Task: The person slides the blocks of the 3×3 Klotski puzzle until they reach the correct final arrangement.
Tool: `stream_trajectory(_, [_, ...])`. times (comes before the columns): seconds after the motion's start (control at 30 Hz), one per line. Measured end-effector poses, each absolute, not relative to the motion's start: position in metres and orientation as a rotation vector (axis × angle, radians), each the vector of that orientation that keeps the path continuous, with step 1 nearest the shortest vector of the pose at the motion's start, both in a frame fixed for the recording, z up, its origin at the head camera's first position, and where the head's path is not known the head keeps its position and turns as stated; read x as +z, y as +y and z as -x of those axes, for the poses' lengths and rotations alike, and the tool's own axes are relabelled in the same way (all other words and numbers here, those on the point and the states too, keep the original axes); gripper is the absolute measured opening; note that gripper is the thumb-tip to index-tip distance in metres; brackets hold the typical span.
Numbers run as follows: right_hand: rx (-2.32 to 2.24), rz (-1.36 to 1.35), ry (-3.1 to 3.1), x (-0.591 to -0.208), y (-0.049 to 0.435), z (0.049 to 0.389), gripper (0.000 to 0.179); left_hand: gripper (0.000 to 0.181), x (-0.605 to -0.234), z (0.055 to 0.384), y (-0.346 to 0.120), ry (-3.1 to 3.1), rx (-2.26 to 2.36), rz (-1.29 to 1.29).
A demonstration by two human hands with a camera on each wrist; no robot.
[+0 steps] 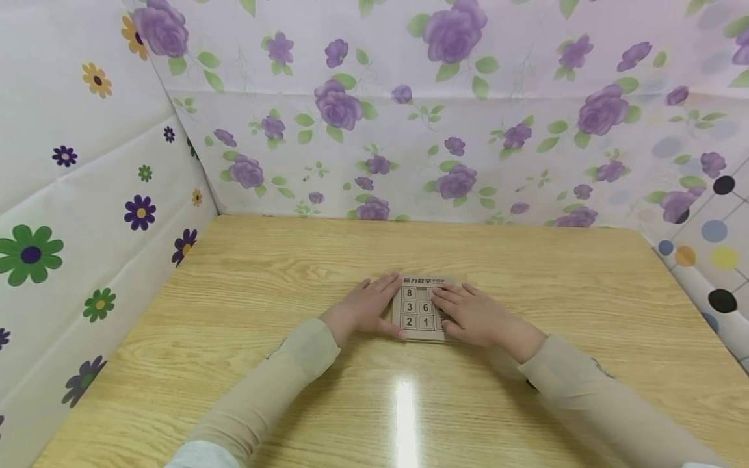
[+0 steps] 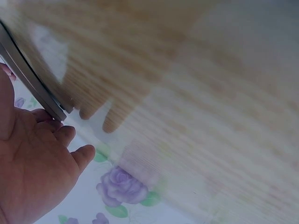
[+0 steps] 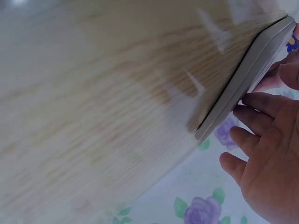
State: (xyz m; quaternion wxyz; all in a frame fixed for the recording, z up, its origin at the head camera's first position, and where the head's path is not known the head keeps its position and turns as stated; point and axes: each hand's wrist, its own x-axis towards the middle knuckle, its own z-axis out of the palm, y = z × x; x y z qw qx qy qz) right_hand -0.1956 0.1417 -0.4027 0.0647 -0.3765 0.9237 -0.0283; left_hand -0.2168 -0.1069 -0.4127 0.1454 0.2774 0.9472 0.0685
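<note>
A flat beige sliding number puzzle [image 1: 426, 335] lies on the table, its dark lettering along the far edge. Tiles 8, 3, 6, 2 and 1 can be read, and a gap shows right of the 8. At the puzzle's left side, my left hand [image 1: 364, 308] holds the frame, thumb at the near corner and fingertips by the far corner. My right hand [image 1: 481, 317] rests over the right column, its fingers extended across the tiles and hiding several of them. Both wrist views show the puzzle's edge [image 2: 32, 81] side-on beside the fingers.
The wood-grain table [image 1: 281, 260] is glossy, with a bright light streak near the front. A cloth with purple flowers [image 1: 374, 130] hangs behind it. Flowered cloth [image 1: 88, 214] lines the left side, and dotted cloth [image 1: 710, 260] the right.
</note>
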Motion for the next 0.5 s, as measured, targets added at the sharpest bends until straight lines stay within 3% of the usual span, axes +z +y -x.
stream_trajectory(0.5, [-0.050, 1.156, 2.834, -0.393, 0.140, 0.193, 0.051, 0.115, -0.409, 0.215, -0.106, 2.714, 0.215, -0.787])
